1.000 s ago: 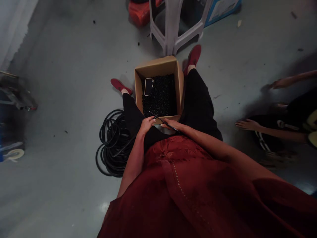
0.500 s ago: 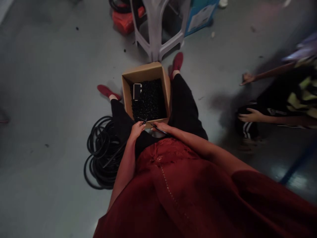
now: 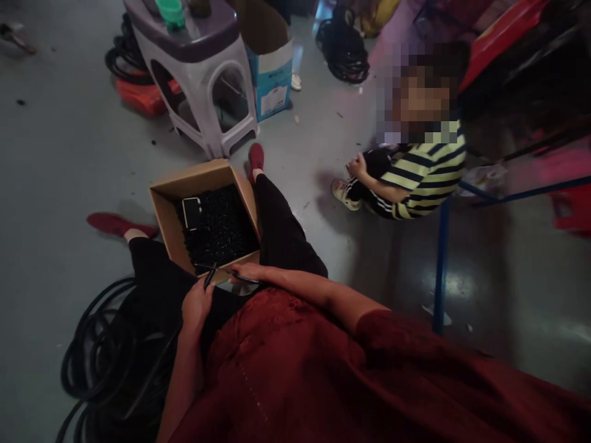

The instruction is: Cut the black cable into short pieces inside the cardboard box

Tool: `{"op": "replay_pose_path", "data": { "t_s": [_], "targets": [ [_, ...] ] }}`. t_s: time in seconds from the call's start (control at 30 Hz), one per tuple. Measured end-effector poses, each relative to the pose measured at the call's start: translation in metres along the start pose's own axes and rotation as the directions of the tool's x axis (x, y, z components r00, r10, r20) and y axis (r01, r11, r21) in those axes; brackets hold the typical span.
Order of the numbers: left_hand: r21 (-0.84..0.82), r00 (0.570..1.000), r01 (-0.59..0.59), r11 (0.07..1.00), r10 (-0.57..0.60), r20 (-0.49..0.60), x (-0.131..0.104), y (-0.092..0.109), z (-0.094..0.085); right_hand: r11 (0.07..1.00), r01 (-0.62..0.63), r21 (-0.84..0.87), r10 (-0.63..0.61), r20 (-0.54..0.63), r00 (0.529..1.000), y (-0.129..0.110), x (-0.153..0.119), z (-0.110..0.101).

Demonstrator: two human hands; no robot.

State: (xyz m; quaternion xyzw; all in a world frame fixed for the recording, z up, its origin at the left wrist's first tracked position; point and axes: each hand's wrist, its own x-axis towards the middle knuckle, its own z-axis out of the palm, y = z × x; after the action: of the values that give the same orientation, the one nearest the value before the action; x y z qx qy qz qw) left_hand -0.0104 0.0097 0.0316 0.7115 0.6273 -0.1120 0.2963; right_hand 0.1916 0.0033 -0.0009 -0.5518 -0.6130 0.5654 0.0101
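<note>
My left hand (image 3: 197, 303) is closed around the end of a black hose (image 3: 210, 276), at the near edge of an open cardboard box (image 3: 166, 212). Just to the right, my right hand (image 3: 249, 272) grips a slim dark tool (image 3: 244, 279); its kind is too small and dim to make out. Inside the box lie many short black pieces (image 3: 221, 231) with a phone (image 3: 192, 213) on top. The box stands between my legs. Beside my left leg, a coil of black hose (image 3: 99, 351) rests on the floor, and a strand runs up along my left forearm.
A plastic stool (image 3: 217, 80) with a green cup (image 3: 170, 12) on it stands beyond the box. Behind it are a blue-and-white carton (image 3: 272, 86) and another black coil (image 3: 344, 49). A person in a striped shirt (image 3: 429, 172) squats at right, near a blue metal bar (image 3: 441, 264).
My view has swung to the right, so the box and my hands appear further left and lower. The squatting person now shows more fully, with arms drawn in around the knees. Both hands keep their hold.
</note>
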Motion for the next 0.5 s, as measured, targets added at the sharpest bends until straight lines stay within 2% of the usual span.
{"op": "replay_pose_path", "data": {
  "t_s": [0.27, 0.4, 0.5],
  "targets": [
    [0.004, 0.994, 0.106, 0.994, -0.106, -0.036, 0.001, 0.011, -0.001, 0.994, -0.068, -0.084, 0.069, 0.000, 0.998, -0.005, -0.002, -0.003],
    [-0.062, 0.994, 0.067, 0.996, -0.072, -0.078, 0.000, 0.011, 0.004, 0.989, -0.102, -0.108, 0.100, -0.016, 0.995, -0.006, -0.001, 0.005],
    [-0.051, 0.993, 0.065, 0.997, -0.070, -0.096, 0.000, 0.005, 0.011, 0.987, -0.097, -0.126, 0.095, -0.019, 0.995, -0.004, 0.002, 0.014]
  ]
}}
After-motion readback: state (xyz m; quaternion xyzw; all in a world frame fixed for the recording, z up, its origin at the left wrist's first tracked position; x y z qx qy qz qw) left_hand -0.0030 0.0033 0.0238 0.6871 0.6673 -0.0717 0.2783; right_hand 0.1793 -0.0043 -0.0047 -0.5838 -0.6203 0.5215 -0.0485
